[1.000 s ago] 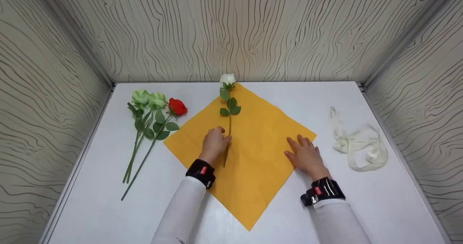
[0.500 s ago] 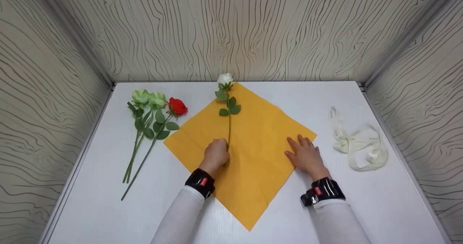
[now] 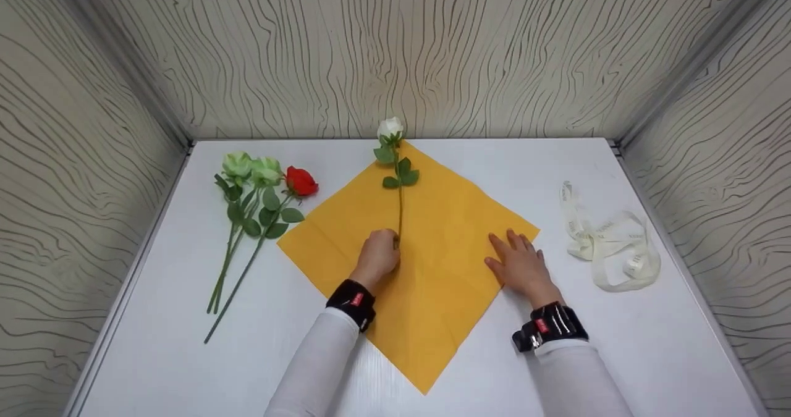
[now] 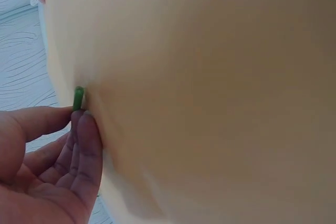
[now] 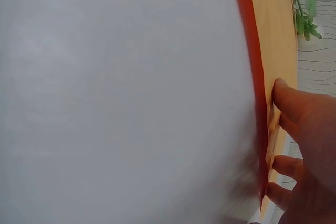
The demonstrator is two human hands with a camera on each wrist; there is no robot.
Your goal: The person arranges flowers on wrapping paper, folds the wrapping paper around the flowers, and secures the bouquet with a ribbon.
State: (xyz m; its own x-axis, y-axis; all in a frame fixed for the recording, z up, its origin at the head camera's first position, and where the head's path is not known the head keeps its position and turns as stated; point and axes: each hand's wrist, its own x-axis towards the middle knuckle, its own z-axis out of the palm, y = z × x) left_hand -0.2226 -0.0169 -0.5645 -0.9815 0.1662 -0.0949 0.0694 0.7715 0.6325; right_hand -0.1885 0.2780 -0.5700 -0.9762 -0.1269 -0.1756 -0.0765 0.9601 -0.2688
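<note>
A white rose (image 3: 390, 128) with green leaves lies lengthwise over the upper half of a yellow sheet of wrapping paper (image 3: 445, 269), its bloom past the sheet's top corner. My left hand (image 3: 378, 255) pinches the stem near its lower end between thumb and fingers; the cut green stem end (image 4: 78, 98) pokes out of the pinch in the left wrist view. My right hand (image 3: 522, 265) rests with spread fingers on the paper's right corner. In the right wrist view its fingertips (image 5: 282, 90) touch the sheet close to the edge.
Two pale green roses (image 3: 250, 168) and a red rose (image 3: 301, 181) lie on the left of the white table (image 3: 154, 355). A loosely coiled cream ribbon (image 3: 618, 250) lies at the right. Wood-grain panels (image 3: 395, 52) stand behind and at both sides.
The left hand first slid down the stem and closed on it, then moved up and slightly right, shifting the white rose the same way. The right hand has stayed in place.
</note>
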